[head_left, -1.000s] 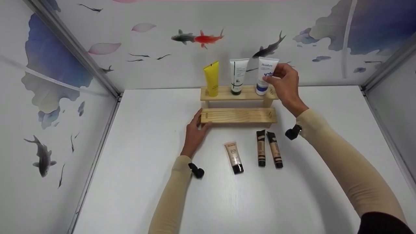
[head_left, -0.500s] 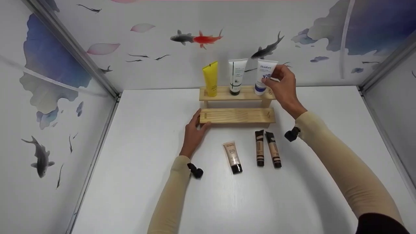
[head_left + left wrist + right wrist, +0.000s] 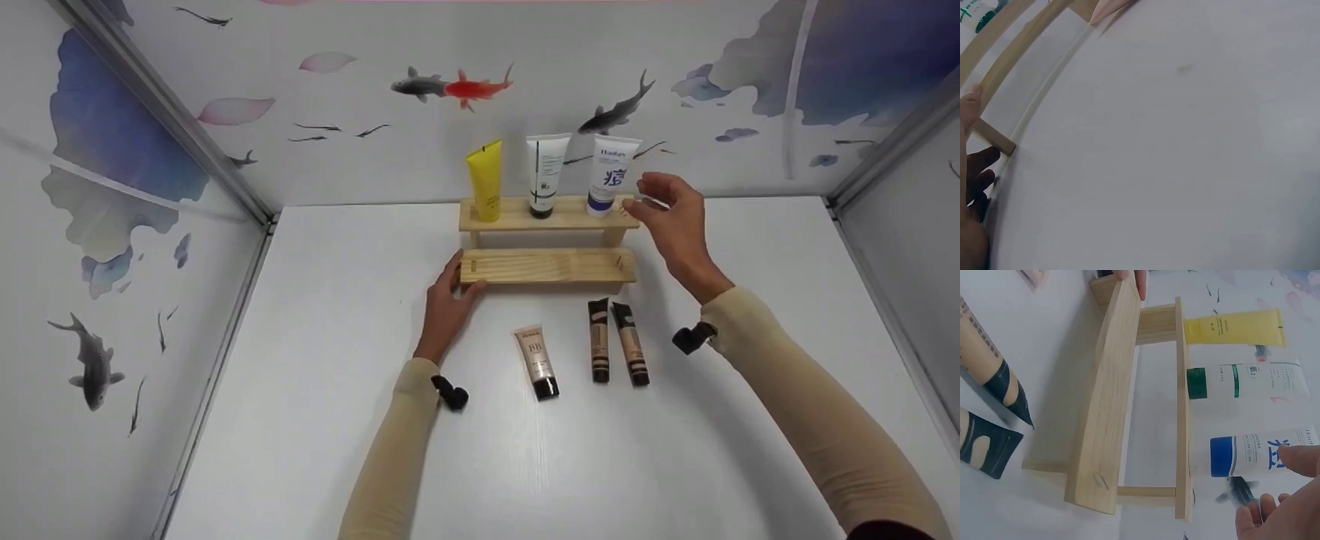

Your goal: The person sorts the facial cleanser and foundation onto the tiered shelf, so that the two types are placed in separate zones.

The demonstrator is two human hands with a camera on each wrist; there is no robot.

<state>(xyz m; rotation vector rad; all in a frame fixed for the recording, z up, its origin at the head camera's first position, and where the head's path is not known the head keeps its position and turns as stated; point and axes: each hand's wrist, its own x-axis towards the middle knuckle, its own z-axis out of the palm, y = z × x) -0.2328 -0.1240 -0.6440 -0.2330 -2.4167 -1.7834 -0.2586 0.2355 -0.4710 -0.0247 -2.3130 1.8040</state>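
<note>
At the far right of the wooden rack (image 3: 547, 266), my feed showed the blue-and-white tube (image 3: 609, 161) standing unheld, the right hand (image 3: 675, 229) just beside it, fingers parted; the left hand (image 3: 448, 309) gripped the near-left end, presumably for steadiness.

The left hand (image 3: 448, 309) grips with thumb and fingers parted; the right hand (image 3: 679, 225) (placed farther forward) is raised, its fingers loosely bent and thumb apart. Both forearms (image 3: 810, 416) extend forward.

White walls (image 3: 330, 172) (patterned with fish (image 3: 478, 89) and petals (image 3: 237, 111)) border a white table (image 3: 330, 285).
</note>
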